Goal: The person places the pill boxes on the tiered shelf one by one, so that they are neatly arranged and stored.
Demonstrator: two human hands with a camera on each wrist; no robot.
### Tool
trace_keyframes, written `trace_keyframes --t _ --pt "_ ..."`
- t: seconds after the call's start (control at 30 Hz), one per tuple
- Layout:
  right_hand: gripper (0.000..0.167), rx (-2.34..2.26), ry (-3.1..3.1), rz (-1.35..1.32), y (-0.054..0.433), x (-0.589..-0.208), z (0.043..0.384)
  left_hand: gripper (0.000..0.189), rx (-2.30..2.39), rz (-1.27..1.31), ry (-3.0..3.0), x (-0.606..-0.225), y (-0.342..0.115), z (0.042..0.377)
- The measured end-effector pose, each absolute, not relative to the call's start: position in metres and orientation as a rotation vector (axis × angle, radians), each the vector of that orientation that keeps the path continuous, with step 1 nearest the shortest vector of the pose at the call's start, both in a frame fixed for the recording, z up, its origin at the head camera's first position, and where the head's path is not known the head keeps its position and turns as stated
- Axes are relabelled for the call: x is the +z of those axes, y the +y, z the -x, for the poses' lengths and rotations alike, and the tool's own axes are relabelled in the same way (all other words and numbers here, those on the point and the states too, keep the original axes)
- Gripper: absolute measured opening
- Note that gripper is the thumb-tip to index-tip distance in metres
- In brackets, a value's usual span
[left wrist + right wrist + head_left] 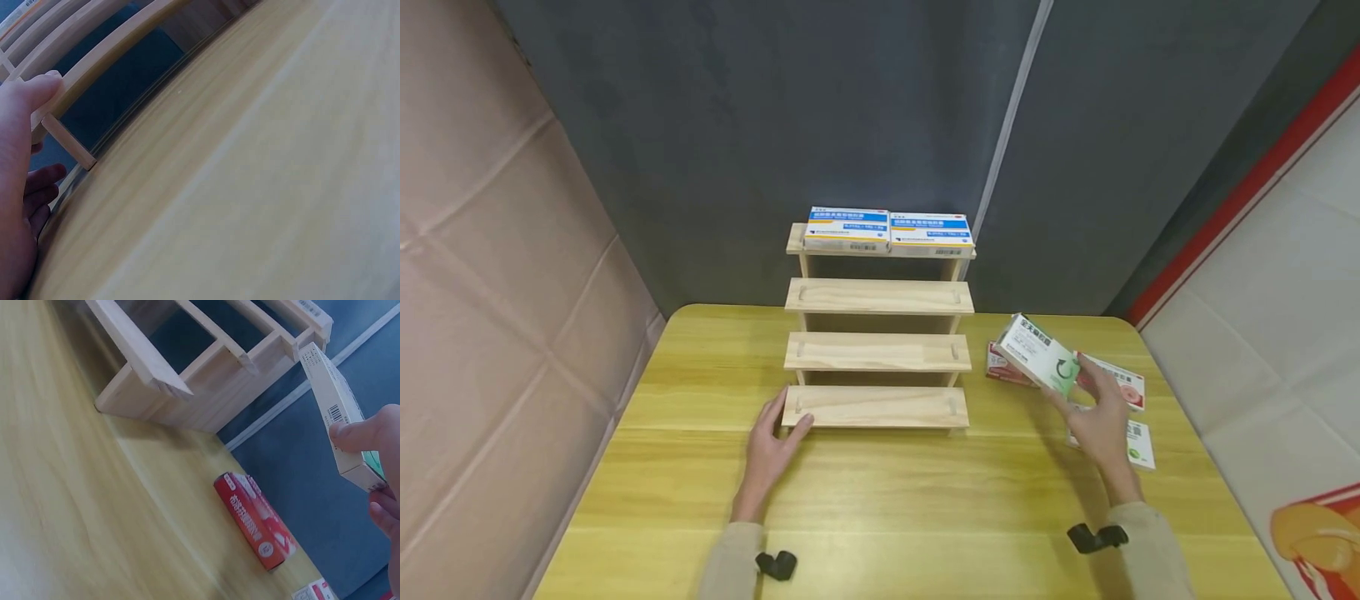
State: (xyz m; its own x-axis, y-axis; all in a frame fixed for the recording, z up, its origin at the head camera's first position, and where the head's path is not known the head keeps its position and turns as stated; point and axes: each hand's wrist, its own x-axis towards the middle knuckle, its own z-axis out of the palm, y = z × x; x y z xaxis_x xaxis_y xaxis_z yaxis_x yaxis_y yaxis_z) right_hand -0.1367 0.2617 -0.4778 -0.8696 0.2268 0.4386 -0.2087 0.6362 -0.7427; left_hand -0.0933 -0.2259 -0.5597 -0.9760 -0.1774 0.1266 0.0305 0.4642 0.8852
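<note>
A wooden stepped rack (880, 407) with several shelves stands on the table. My left hand (771, 442) grips the left end of its lowest shelf, with the thumb over the front edge in the left wrist view; some fingers hang below the shelf. My right hand (1101, 417) pinches a white and green medicine box (1037, 354) by one end, tilted and raised off the table to the right of the rack. In the right wrist view the thumb presses on the side of that box (331, 406) near its barcode.
Two blue and white medicine boxes (847, 230) lie side by side on the top shelf. Right of the rack lie a red box (1009, 367), a red and white box (1123, 383) and a white and green box (1141, 446), partly covered by my right hand. A dark partition (737, 150) rises behind the table.
</note>
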Motion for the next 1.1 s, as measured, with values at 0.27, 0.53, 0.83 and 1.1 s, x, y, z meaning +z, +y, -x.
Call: trace_keyframes --t 0.27,0.53,0.83,1.1 --pt "0.073 1.218 -2.214 -0.105 0.251 -0.466 0.139 0.075 -1.522 -0.125 -2.497 -0.560 -0.225 0.094" --pt "0.074 1.228 -2.166 -0.161 0.232 -0.452 0.144 0.075 -1.525 -0.132 -2.497 -0.560 -0.226 0.094" --pt "0.072 1.239 -2.134 -0.194 0.201 -0.421 0.141 0.075 -1.525 -0.122 -2.486 -0.562 -0.226 0.095" --pt "0.072 1.232 -2.171 -0.222 0.202 -0.434 0.157 0.075 -1.515 -0.105 -2.472 -0.562 -0.225 0.095"
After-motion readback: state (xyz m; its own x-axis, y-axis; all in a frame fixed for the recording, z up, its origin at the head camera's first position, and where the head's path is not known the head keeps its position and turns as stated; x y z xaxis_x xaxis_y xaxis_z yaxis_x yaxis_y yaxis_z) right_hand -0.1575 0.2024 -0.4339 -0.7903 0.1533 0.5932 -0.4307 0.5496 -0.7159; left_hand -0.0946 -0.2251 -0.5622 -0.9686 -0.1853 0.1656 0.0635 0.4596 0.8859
